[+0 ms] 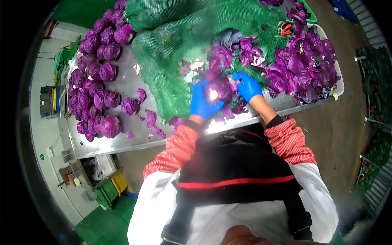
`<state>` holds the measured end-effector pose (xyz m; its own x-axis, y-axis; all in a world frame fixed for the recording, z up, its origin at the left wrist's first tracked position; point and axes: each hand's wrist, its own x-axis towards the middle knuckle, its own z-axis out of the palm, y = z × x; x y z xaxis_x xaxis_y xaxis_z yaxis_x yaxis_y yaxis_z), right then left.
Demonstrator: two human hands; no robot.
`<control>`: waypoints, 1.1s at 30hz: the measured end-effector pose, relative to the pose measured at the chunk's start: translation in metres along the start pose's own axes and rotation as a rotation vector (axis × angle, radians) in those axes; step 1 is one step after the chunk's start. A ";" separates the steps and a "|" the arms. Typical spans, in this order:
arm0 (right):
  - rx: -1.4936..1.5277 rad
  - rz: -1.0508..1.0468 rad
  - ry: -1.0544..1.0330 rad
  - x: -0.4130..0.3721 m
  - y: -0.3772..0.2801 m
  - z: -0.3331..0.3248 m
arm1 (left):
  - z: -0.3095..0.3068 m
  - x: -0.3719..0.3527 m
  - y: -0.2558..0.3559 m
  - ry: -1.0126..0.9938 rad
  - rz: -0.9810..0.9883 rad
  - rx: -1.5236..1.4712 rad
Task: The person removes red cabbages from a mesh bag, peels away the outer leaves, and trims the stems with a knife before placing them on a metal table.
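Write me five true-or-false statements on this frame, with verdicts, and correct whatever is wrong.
1. The left hand holds a purple cabbage. True.
2. Both hands are ungloved. False: the left hand and the right hand wear blue gloves.
3. Whole cabbages are massed toward the left side of the picture. True.
4. The loose leaves heaped at the right of the picture are yellow. False: those loose leaves are purple.
5. A green net lies on the metal table. True.
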<state>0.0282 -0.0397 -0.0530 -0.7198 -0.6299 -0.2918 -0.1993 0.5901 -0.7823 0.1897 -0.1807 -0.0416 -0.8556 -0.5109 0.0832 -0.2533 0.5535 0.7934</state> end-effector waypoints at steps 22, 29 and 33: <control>-0.413 -0.343 -0.058 -0.041 -0.074 -0.022 | -0.001 -0.007 0.036 0.002 0.109 0.012; -0.545 -0.313 -0.063 -0.019 -0.056 -0.034 | -0.007 -0.016 0.039 -0.038 0.137 -0.007; -0.514 -0.041 0.020 -0.002 -0.021 -0.041 | -0.003 -0.017 0.012 0.021 0.153 0.028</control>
<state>0.0064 -0.0303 -0.0141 -0.7160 -0.6511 -0.2517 -0.5253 0.7400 -0.4201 0.2023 -0.1676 -0.0318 -0.8757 -0.4325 0.2148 -0.1331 0.6439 0.7535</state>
